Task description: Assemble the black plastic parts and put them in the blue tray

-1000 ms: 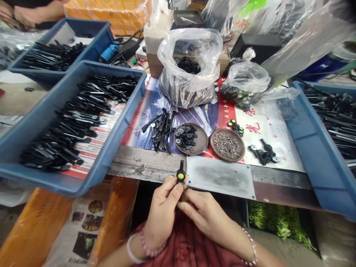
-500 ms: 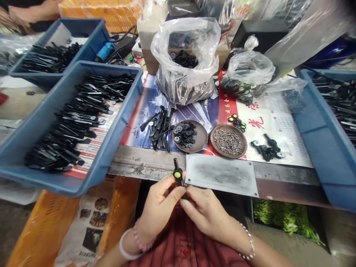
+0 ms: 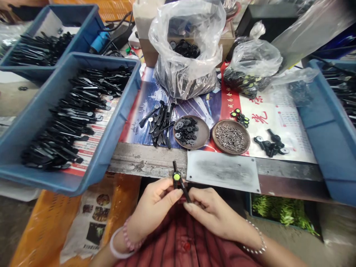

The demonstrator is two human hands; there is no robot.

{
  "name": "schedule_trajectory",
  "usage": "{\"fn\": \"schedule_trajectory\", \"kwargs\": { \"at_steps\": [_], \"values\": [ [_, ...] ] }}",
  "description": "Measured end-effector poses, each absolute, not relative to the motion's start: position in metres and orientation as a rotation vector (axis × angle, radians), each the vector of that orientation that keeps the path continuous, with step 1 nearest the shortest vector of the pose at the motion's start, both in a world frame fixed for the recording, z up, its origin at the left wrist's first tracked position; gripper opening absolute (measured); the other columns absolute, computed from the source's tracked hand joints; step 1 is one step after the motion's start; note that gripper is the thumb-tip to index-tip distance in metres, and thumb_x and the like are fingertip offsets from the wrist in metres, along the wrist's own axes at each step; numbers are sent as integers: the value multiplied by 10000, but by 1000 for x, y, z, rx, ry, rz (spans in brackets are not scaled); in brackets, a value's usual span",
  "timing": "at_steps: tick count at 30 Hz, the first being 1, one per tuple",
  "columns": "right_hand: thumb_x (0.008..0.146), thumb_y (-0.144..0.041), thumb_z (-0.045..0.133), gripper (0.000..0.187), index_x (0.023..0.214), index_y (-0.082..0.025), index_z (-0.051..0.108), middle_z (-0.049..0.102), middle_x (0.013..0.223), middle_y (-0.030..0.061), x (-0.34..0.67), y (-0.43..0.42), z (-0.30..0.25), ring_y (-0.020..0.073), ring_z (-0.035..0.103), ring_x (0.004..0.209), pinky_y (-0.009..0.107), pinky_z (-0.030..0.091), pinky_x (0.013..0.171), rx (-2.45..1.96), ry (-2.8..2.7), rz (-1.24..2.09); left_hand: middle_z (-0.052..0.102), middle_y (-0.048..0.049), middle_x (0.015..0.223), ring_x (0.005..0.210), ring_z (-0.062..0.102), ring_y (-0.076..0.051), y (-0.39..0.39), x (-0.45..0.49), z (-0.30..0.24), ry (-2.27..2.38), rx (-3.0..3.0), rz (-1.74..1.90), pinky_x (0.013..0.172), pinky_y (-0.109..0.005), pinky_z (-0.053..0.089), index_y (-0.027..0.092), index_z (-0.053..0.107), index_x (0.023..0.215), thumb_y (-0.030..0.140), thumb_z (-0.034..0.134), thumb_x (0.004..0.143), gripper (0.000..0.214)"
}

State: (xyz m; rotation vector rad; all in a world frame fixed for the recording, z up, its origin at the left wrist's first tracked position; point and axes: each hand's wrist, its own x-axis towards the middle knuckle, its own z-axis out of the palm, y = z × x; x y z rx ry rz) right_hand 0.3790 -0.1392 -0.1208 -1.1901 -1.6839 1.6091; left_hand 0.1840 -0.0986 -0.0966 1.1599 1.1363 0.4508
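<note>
Both of my hands grip one black hinged plastic piece [image 3: 177, 177] with a lime-green round centre, just in front of the bench edge. My left hand [image 3: 160, 204] pinches one of its legs between thumb and fingers. With thumb and curled fingers, my right hand [image 3: 205, 209] holds the end of the other leg, which slants down to the right. A short black stem points up from the pivot. Close beyond my hands lies a grey metal plate [image 3: 222, 171]. Behind it are a dish of small metal pins [image 3: 233, 138] and a dish of black discs [image 3: 187, 130].
A blue tray [image 3: 111, 128] of black arms stands left, another blue tray [image 3: 317, 122] right. Loose black arms [image 3: 160, 124] and black jointed parts [image 3: 271, 144] lie on the bench. Plastic bags of parts [image 3: 186, 74] stand behind. A bin of green pieces [image 3: 280, 213] sits below.
The black piece's two legs have spread apart. My right hand has moved slightly right and down with one leg, while my left hand keeps its hold. The camera view has shifted a little.
</note>
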Motion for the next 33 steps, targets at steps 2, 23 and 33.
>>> {"fn": "schedule_trajectory", "kwargs": {
  "at_steps": [2, 23, 33],
  "values": [
    [1002, -351, 519, 355, 719, -200, 368, 350, 629, -64, 386, -139, -119, 90, 315, 569, 237, 254, 540, -1172, -1704, 1670, 618, -11, 726, 667, 514, -133, -99, 181, -97, 1117, 1156, 422, 626, -223, 432, 129, 693, 802, 323, 635, 876, 216],
    [964, -586, 513, 508, 669, -196, 375, 347, 633, -50, 370, -138, -129, 97, 295, 589, 235, 266, 538, -1241, -1361, 1762, 618, -16, 758, 697, 519, -142, -104, 193, -111, 1099, 1034, 600, 664, -229, 453, 137, 732, 912, 347, 596, 923, 250],
    [988, -519, 529, 460, 689, -186, 420, 358, 649, -48, 396, -125, -114, 96, 305, 594, 226, 267, 534, -1160, -1456, 1930, 534, 26, 614, 415, 289, -50, -105, 174, -105, 1113, 966, 476, 374, -176, 192, 153, 766, 1091, 429, 627, 905, 360]
  ]
}}
